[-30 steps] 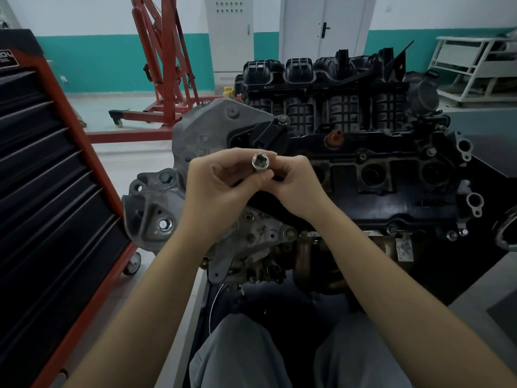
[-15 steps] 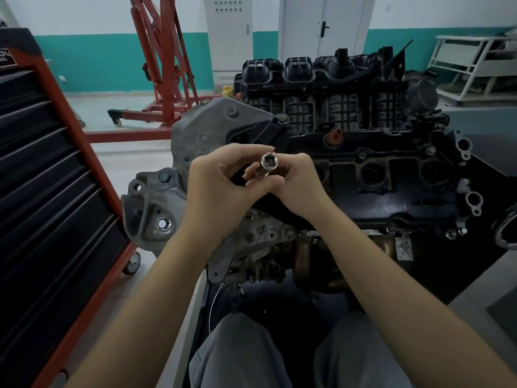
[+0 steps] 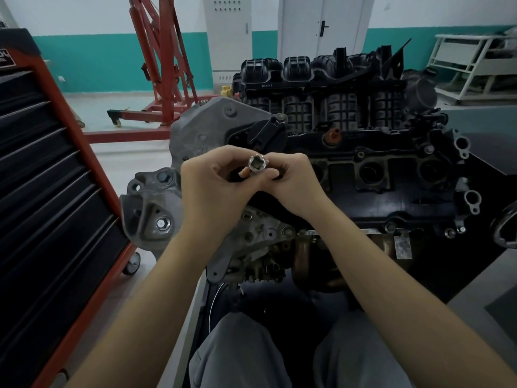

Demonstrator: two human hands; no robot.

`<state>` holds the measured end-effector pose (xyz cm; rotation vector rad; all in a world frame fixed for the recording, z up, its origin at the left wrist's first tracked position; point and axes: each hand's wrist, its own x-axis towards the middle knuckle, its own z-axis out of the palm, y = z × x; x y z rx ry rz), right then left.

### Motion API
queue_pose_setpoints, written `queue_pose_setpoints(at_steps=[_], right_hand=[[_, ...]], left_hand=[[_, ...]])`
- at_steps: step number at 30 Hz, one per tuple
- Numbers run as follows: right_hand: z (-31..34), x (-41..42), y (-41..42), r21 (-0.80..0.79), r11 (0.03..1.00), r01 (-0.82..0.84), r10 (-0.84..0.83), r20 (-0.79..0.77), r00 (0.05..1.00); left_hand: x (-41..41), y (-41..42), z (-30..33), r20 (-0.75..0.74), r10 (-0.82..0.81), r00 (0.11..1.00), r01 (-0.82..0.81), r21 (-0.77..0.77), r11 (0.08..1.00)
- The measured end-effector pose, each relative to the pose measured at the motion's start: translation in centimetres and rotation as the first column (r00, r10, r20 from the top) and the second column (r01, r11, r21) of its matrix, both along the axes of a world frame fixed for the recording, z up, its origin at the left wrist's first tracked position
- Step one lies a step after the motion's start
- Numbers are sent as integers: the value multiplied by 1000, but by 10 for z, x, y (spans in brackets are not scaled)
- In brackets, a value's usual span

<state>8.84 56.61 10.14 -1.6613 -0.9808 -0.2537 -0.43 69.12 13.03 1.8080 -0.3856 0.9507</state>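
"Hands first: what are they doing?"

"Both are meeting at chest height. The left hand (image 3: 212, 189) and the right hand (image 3: 291, 183) are pinching a small chrome socket (image 3: 256, 163) between curled fingers and thumbs, with its square drive hole facing the camera."

"Where is that socket sitting?"

"It is hanging in the air just above the near left end of the engine (image 3: 391, 203), not touching it."

"Is anything lying in the engine's openings?"

"Two round wells (image 3: 370, 170) in the black cover are showing only darkness, so I cannot tell."

"And the storage nearby?"

"A red and black tool chest (image 3: 42, 191) is standing to the left, and its drawers (image 3: 36, 152) are all sitting closed, hiding their contents. A red hoist (image 3: 165, 65) is standing on the floor behind, and a white rack (image 3: 472, 65) is standing far right."
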Motion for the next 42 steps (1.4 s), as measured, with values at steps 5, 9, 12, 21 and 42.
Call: queue_pose_setpoints(at_steps=[5,9,12,21,42], right_hand=[[4,-7,1,-15,998,-64,64,-10,998],[2,-5,1,18,1000,-3,3,-27,1000],[3,-3,1,10,1000,6,-6,-17,1000],[2,-2,1,8,1000,-7,7,-8,1000],[3,-4,1,10,1000,-25,25,35,999]], left_hand=[[-2,0,2,-44,-139,989,137,-46,989],[-2,1,3,-16,-69,997,69,29,997],[-2,0,1,67,38,997,-42,51,998],[-4,-1,4,-12,-16,1000,17,52,999],[-4,0,4,-64,-134,989,132,-36,991]])
